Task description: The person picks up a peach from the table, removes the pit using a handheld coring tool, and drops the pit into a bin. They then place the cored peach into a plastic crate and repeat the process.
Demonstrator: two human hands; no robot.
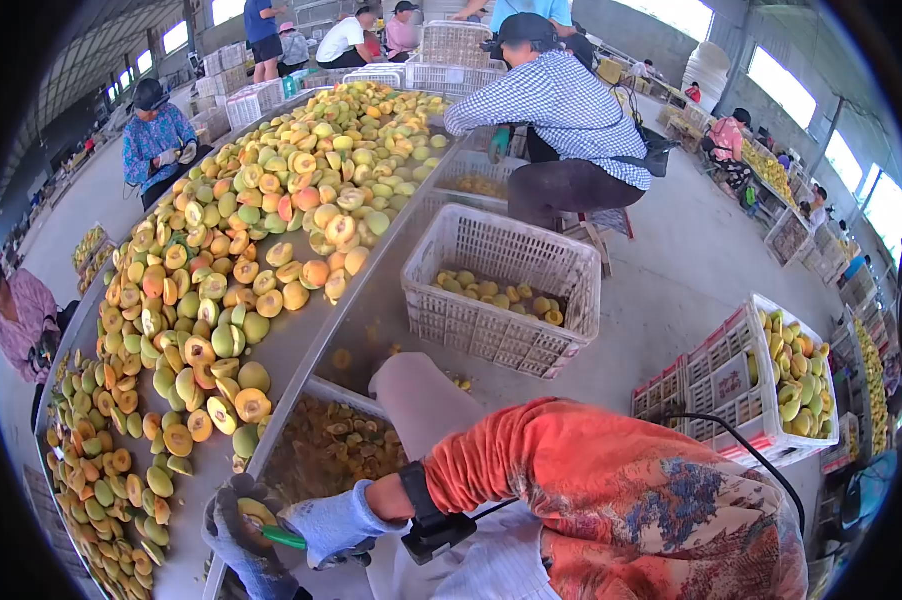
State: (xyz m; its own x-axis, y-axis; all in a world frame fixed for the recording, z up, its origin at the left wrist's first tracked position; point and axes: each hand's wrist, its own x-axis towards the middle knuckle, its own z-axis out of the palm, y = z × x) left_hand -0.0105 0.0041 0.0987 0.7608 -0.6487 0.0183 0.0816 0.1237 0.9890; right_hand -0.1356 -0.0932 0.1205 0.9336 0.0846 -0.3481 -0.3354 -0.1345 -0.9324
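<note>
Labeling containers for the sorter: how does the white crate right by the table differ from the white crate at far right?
The near crate is mostly empty, with a thin layer of yellow fruit halves at the bottom; the far-right crate is heaped with them. The near crate sits against the table edge, while the far-right crate stands apart on the floor and appears tilted toward the camera. Both are white lattice plastic crates.

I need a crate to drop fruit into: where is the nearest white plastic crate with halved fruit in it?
In the head view the white plastic crate stands on the floor right of the long sorting table, just beyond the wearer's knee and in front of the crouching person in the checked shirt.
</note>
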